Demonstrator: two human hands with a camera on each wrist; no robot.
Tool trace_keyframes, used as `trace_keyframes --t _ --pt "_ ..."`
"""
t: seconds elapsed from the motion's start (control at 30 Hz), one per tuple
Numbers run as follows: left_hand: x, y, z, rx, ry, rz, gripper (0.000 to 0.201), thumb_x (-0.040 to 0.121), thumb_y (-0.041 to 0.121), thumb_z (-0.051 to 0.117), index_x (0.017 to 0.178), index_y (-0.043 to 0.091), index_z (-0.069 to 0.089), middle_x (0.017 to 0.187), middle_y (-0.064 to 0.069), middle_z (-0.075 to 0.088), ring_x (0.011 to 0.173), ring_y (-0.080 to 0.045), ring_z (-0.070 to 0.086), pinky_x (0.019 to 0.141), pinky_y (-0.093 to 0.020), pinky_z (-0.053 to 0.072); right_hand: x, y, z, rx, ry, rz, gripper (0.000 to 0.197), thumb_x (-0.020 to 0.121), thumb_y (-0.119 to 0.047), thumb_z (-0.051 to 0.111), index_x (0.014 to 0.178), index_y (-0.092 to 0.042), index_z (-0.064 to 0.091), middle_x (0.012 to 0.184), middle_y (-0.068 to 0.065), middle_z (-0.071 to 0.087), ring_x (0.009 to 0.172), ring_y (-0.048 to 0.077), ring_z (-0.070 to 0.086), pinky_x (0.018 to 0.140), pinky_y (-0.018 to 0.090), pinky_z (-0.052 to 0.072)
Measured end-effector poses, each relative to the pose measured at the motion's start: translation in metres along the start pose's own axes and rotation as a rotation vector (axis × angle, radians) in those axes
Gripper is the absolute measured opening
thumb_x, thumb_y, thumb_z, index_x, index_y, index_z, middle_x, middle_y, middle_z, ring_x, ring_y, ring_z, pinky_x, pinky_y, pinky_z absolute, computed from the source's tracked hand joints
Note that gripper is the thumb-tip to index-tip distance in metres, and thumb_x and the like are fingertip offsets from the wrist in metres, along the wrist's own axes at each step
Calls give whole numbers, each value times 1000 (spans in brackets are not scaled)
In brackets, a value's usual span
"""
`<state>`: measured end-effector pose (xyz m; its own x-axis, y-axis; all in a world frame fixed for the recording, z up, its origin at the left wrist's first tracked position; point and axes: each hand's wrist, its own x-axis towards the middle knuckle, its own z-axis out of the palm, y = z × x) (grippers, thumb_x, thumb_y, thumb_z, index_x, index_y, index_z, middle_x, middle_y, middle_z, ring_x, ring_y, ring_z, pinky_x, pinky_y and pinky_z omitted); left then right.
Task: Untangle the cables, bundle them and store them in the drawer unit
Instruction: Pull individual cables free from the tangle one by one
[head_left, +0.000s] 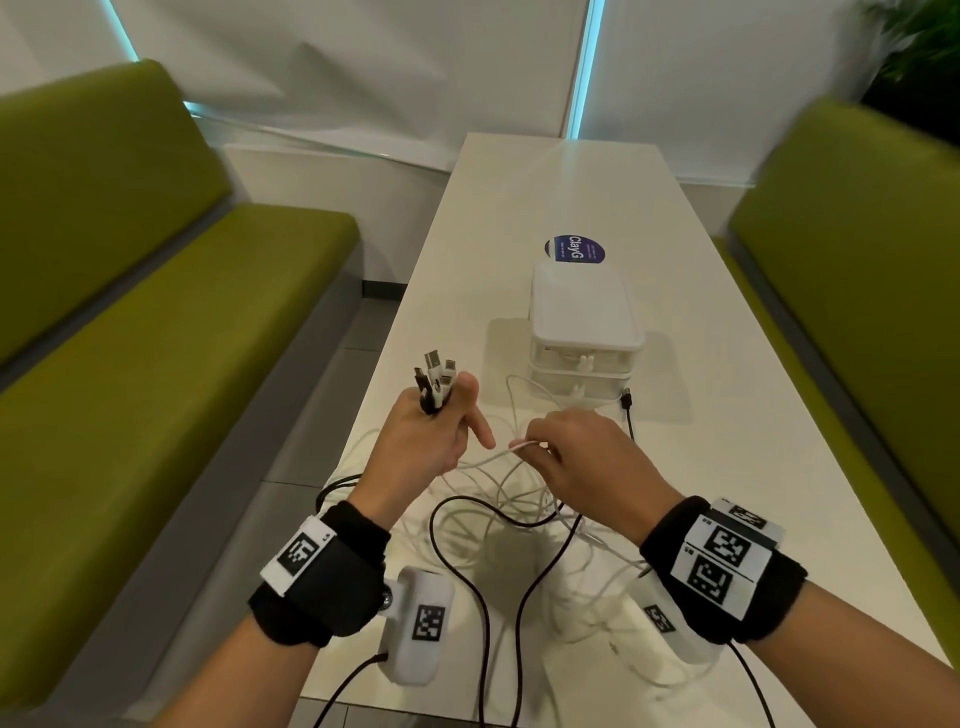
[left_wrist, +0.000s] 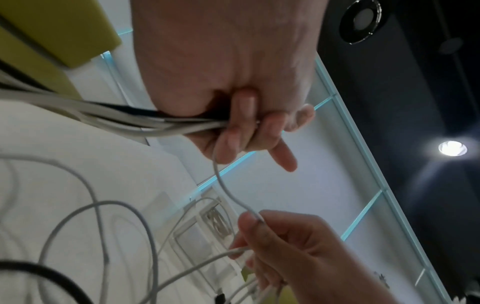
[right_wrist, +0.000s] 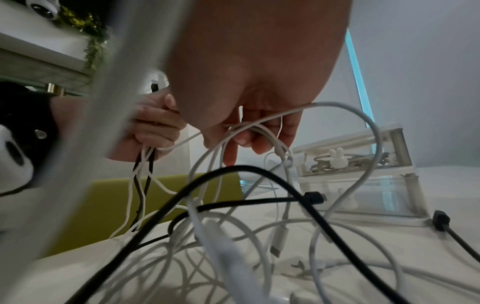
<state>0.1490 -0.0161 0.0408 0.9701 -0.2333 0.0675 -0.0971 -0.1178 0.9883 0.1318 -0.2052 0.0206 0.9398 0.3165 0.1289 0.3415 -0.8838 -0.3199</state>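
A tangle of white and black cables (head_left: 509, 525) lies on the white table (head_left: 561, 197). My left hand (head_left: 431, 431) grips a bunch of cable ends, whose plugs (head_left: 435, 376) stick up from its fist; in the left wrist view the cables (left_wrist: 130, 121) pass through its curled fingers. Just to the right, my right hand (head_left: 582, 457) pinches a white cable (head_left: 519, 446) that runs across to the left hand. Beyond the hands stands the white two-drawer unit (head_left: 582, 332), both drawers closed, with coiled cable inside the upper drawer (right_wrist: 345, 160).
A black plug (head_left: 627, 401) lies beside the drawer unit's front right corner. A round blue sticker (head_left: 574, 249) sits on the table behind the unit. Green bench seats (head_left: 130, 338) flank the table on both sides (head_left: 857, 249).
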Motion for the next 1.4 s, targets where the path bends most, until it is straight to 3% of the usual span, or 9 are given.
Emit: trace_keyframes --t 0.23,0.43,0.53,0.63,0.73,0.93,1.03,1.3,1.4 --pt "-3 -6 4 415 59 116 49 80 63 56 66 18 68 41 11 39 43 -8 36 48 -17 28 -1 -3 1 -247 194 -72 23 85 -18 69 65 -11 59 61 3 56 59 27 53 52 31 36" --pt "-3 -11 12 731 -128 98 45 83 59 61 54 27 47 54 9 54 48 -10 47 48 -18 34 0 -5 -1 -319 271 -9 16 71 3 65 76 -12 62 66 2 60 67 26 54 88 40 46" --pt "-2 -6 -3 474 26 148 33 89 34 67 60 19 65 75 8 73 89 -2 62 55 -6 36 1 9 -6 -348 247 83 21 74 5 63 71 -15 57 67 1 59 67 26 53 81 37 41" --pt "3 -2 -31 235 252 117 37 92 35 62 61 17 63 49 7 47 48 -12 47 50 -16 31 0 22 -14 -342 210 138 24 84 -2 57 69 -19 47 66 0 59 67 26 50 77 37 37" --pt "6 -6 -50 232 382 33 38 94 44 56 67 19 67 51 -1 29 46 -14 26 45 -21 26 0 25 -22 -209 149 94 26 98 -18 47 71 -18 46 68 0 58 67 27 51 73 38 39" --pt "3 -16 -51 298 420 -35 28 100 33 50 85 23 72 78 7 67 56 -17 48 55 -31 40 -4 21 -30 101 245 93 38 96 -36 36 85 -12 63 78 0 64 75 24 57 68 40 46" --pt "-1 -10 -47 249 428 46 26 101 25 47 98 19 72 94 0 71 42 -10 36 42 -15 31 -6 19 -39 212 325 101 24 97 -21 47 101 -18 70 86 -3 69 80 20 63 72 37 49" --pt "-11 17 9 258 88 177 19 95 21 60 86 16 76 90 11 74 94 1 67 85 -19 50 -2 -2 -36 33 105 -68 20 95 -24 56 106 -31 70 81 -20 54 79 11 54 67 30 40" --pt "-12 10 29 432 -36 156 30 89 46 63 84 20 76 68 19 70 71 3 65 69 -23 51 -2 -6 -37 -39 -11 -22 18 85 -14 54 88 -26 66 82 -3 60 81 22 58 70 38 48"
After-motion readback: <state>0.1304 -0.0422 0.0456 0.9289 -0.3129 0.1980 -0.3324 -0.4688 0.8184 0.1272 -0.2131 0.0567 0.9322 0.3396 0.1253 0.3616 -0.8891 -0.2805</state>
